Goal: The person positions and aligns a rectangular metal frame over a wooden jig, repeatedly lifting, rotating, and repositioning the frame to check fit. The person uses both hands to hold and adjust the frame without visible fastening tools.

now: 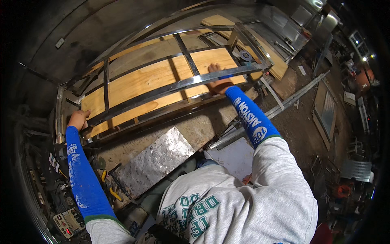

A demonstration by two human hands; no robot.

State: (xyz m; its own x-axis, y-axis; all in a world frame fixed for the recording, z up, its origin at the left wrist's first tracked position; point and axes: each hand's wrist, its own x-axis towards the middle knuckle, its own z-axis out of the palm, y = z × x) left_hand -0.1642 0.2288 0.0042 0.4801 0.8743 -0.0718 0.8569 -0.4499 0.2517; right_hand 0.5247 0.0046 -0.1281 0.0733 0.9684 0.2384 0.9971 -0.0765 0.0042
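- Resting on the pale wooden board, the fingers of the right hand are lying slightly apart, with the hand reaching beneath the front rail.
- The left hand is curling its fingers at the board's left end; whether they are clamping on the wood, I cannot tell.
- The board is lying lengthwise within the metal frame. Uneven pressure from the two hands could be skewing it and jamming it against a bar; a lifting board could be pinching the right fingers under the rail.
- Nearer the body, a silver sheet is lying on the table.
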